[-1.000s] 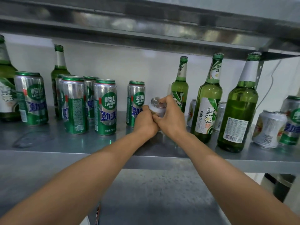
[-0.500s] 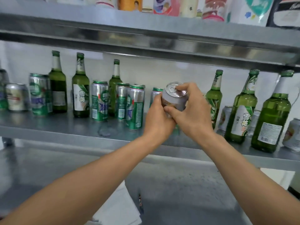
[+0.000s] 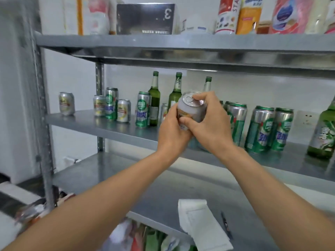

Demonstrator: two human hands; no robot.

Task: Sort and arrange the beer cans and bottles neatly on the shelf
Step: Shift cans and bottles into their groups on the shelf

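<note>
Through the head camera I am seeing the short silver can point(image 3: 191, 109) in the air in front of the middle shelf point(image 3: 101, 124). The left hand point(image 3: 172, 129) is cupping its lower wall and the right hand point(image 3: 210, 127) is curling its fingers point(image 3: 201, 96) over the rim. I am judging it thin-walled, smooth and easily dented, so gripping round the mid-wall seems safest, not the pull-tab.

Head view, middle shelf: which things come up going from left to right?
Lone silver can → three-can cluster → tall green can → green bottle → second green bottle → held can in left hand and right hand → three tall green cans → right-edge bottle.
</note>
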